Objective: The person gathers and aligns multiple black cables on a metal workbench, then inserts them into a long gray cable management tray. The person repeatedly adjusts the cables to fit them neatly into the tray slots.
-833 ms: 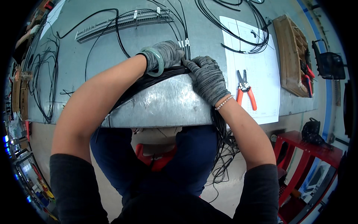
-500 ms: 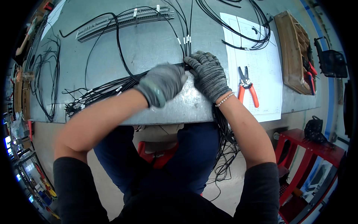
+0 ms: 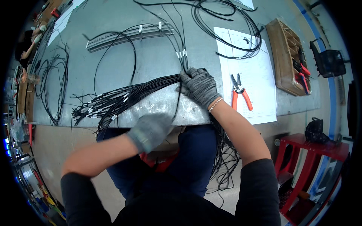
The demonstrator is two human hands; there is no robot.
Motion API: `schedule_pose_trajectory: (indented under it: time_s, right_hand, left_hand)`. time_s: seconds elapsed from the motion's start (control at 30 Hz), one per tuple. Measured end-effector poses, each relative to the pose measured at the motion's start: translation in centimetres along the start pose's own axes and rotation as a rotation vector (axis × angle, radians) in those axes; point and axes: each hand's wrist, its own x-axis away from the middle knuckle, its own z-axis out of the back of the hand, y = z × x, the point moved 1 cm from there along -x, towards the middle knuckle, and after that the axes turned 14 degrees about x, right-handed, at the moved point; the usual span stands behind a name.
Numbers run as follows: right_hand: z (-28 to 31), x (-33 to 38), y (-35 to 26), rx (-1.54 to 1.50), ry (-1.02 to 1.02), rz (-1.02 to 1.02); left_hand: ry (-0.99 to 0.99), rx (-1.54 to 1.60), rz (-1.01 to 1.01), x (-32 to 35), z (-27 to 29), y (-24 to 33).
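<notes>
Grey metal desk (image 3: 154,63) carries black cable bundle (image 3: 145,88). Bundle's long axis slants lower left to upper right, white-tagged ends (image 3: 90,109) fanning leftward. Right hand (image 3: 200,86): grip closed around bundle's right part, tagged spread well left. Left hand (image 3: 151,130): blurred by desk's front edge; cannot tell whether grip holds single strand (image 3: 178,102).
</notes>
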Motion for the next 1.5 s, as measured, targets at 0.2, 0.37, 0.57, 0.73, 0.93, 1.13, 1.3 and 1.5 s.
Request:
schedule_pose_trajectory:
  time_s: [0.2, 0.37, 0.57, 0.73, 0.93, 1.13, 1.3, 1.5]
  right_hand:
    - [0.0, 0.0, -0.4, -0.005, -0.073, -0.044]
    - [0.0, 0.0, -0.6, -0.025, -0.111, -0.031]
    - [0.3, -0.1, -0.6, -0.073, -0.131, -0.062]
    - [0.2, 0.2, -1.0, -0.087, -0.116, -0.158]
    - [-1.6, 0.2, -2.4, -0.157, -0.007, -0.272]
    - [-2.2, 1.5, -2.6, -0.093, 0.157, -0.319]
    - [-3.2, 2.9, -2.8, -0.222, 0.31, -0.297]
    - [-1.4, 1.9, -3.7, -0.347, 0.296, -0.26]
  left_hand:
    - [0.074, 0.308, 0.496, 21.0, 0.0, 0.6]
    - [-0.432, 0.951, 0.882, 41.3, -11.0, 1.3]
    - [0.062, 0.116, 0.371, 21.0, -2.4, -2.5]
    - [0.549, 0.067, 0.11, -1.3, 3.1, -5.3]
    - [0.354, -0.019, 0.217, -7.5, -1.6, -8.6]
    - [0.383, -0.13, 0.142, -8.6, -2.1, -9.1]
    - [0.117, -0.139, 0.181, -9.5, 0.3, -8.5]
    - [0.124, 0.006, 0.256, -10.8, 0.9, -8.9]
